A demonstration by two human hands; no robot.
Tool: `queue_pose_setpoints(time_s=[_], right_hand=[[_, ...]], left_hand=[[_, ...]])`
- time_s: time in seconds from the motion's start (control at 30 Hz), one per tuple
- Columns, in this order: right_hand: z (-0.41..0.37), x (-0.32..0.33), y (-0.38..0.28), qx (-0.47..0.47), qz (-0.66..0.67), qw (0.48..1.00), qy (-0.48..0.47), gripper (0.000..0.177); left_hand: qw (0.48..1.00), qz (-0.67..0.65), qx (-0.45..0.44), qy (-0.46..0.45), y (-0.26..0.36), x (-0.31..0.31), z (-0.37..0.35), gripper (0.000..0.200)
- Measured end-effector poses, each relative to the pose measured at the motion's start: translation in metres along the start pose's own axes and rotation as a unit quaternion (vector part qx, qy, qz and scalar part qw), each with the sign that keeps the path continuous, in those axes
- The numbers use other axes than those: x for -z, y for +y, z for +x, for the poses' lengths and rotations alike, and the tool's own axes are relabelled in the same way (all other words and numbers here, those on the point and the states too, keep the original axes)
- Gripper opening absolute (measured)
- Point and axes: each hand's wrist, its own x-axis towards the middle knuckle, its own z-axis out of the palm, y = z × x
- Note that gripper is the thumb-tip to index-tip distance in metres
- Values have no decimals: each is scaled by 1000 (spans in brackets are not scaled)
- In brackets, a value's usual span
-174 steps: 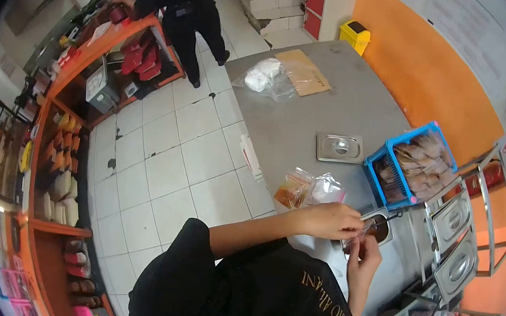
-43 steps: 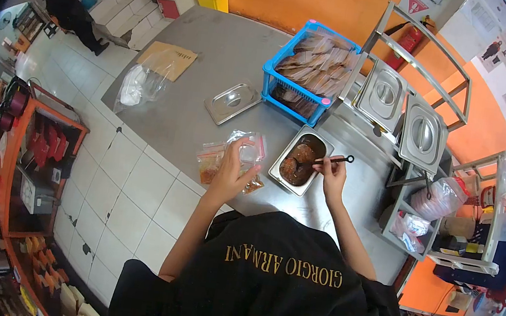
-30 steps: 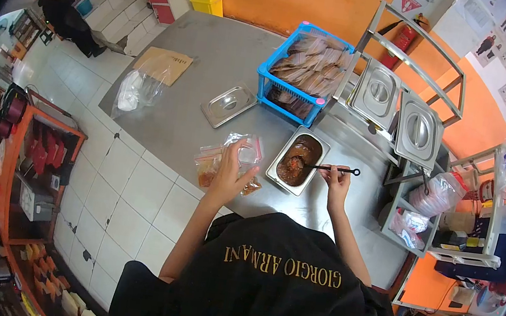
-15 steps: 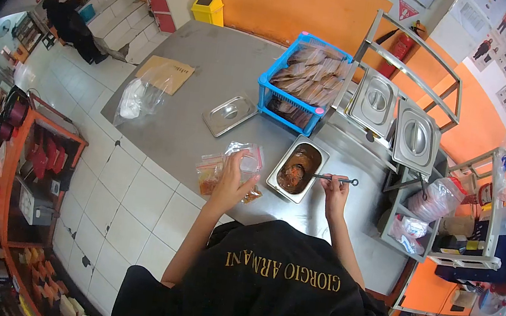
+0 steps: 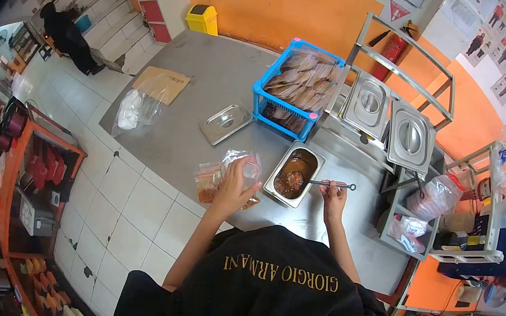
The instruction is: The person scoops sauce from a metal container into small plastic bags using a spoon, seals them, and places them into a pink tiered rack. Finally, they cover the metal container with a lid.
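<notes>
My left hand (image 5: 233,189) is over the small clear plastic bags (image 5: 208,181) at the table's front edge; its fingers are apart, and the bags hold something orange-brown. To the right stands a steel container (image 5: 294,174) with brown sauce inside. My right hand (image 5: 333,197) is closed on the dark handle of a ladle (image 5: 344,186), whose head rests in the sauce. Behind the bags a steel lid (image 5: 225,124) lies on the table. A blue crate (image 5: 284,118) filled with packed brown sachets stands behind the container.
The steel table (image 5: 196,54) carries brown paper (image 5: 176,86) and a clear bag (image 5: 133,110) at left. Lidded steel pans (image 5: 410,137) sit in a frame at right, near a grey shelf (image 5: 406,232) with plastic goods. A person (image 5: 68,34) in dark clothes is near the stairs.
The ladle head has shifted slightly within the sauce. My left hand remains over the bags. The whole view has shifted a little.
</notes>
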Motion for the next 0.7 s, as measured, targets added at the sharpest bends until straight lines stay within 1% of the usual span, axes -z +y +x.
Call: queue_pose_setpoints(time_s=[0.07, 0.13, 0.17, 0.23, 0.27, 0.33, 0.47, 0.53, 0.57, 0.63, 0.67, 0.7], right_hand=[[0, 2, 1, 5, 8, 1000, -7, 15], [0, 5, 3, -15, 7, 1000, -4, 16], [0, 6, 5, -15, 8, 1000, -4, 16], [2, 5, 5, -13, 33, 999, 29, 15], [3, 5, 5, -12, 34, 999, 30, 15], [4, 5, 4, -7, 4, 999, 37, 13], [6, 1, 2, 3, 10, 998, 60, 12], [7, -1, 0, 5, 4, 999, 42, 12], [8, -2, -2, 6, 5, 999, 42, 12], [4, -12, -14, 35, 19, 998, 39, 11], [2, -16, -21, 36, 20, 998, 40, 11], [0, -20, -29, 43, 19, 999, 27, 11]], left_hand=[[1000, 11, -7, -7, 1, -2, 3, 61], [999, 24, -35, -19, -1, -7, 6, 61], [999, 24, -35, -20, -2, -9, 8, 61], [997, 36, -47, -58, -5, -13, 16, 59], [996, 36, -48, -59, -7, -14, 21, 59], [991, 39, -60, -111, -10, -18, 29, 59], [987, 58, -75, -131, -15, -29, 42, 58], [979, 88, -87, -162, -19, -33, 49, 58], [979, 89, -89, -162, -20, -35, 53, 58], [971, 115, -116, -173, -20, -36, 59, 60], [971, 115, -116, -173, -19, -37, 62, 60], [966, 125, -112, -196, -17, -36, 66, 62]])
